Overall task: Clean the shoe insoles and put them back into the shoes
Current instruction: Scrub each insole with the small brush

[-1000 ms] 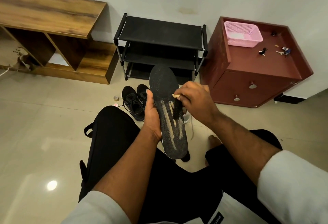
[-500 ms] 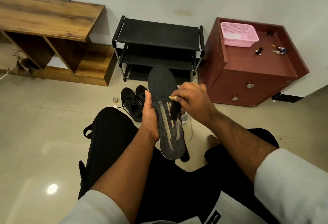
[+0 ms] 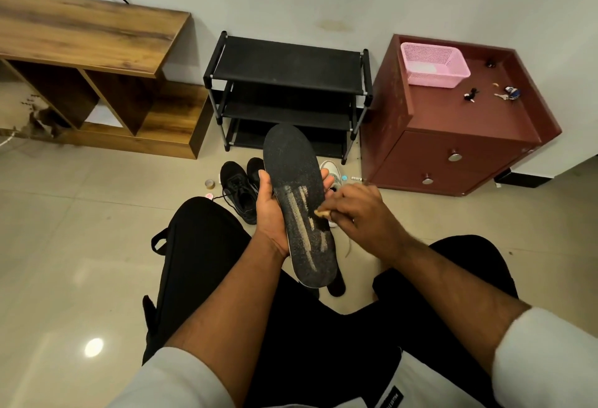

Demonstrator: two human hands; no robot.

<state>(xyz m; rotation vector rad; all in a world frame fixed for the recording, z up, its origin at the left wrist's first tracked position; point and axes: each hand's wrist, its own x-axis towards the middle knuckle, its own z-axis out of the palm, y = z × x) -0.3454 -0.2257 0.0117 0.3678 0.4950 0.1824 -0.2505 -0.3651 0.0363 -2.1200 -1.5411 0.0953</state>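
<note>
Black, speckled insole [image 3: 296,187] is held upright over the person's lap, toe end pointing away, heel end low between the knees. Pale streaks run lengthwise down its middle and lower half. Left hand [image 3: 271,213] grips it along the left edge, thumb on the face, fingertips showing past the right edge. Right hand [image 3: 362,213] is curled round a small tan brush or cloth piece [image 3: 322,212], which touches the insole's right edge at mid-length; what exactly that piece is cannot be told.

Below the heel end, a second dark piece [image 3: 336,288] shows partly, nature unclear. Behind the insole, a pair of black shoes [image 3: 241,187] stands on the floor, touching each other, laces loose. A white shoe [image 3: 331,169] shows partly at the insole's right side. Small items lie on the floor near the shoes: a roll of tape [image 3: 210,184] to the left, small caps to the right.

Open floor lies to the left of the person's knees: glossy beige tiles [image 3: 81,245] with a light reflection. Against the wall stand, left to right, a wooden shelf unit [image 3: 97,38], a black shoe rack [image 3: 288,64] and a dark red cabinet [image 3: 453,148], close beside one another. A pink basket [image 3: 433,64] and small objects sit on the cabinet top.
</note>
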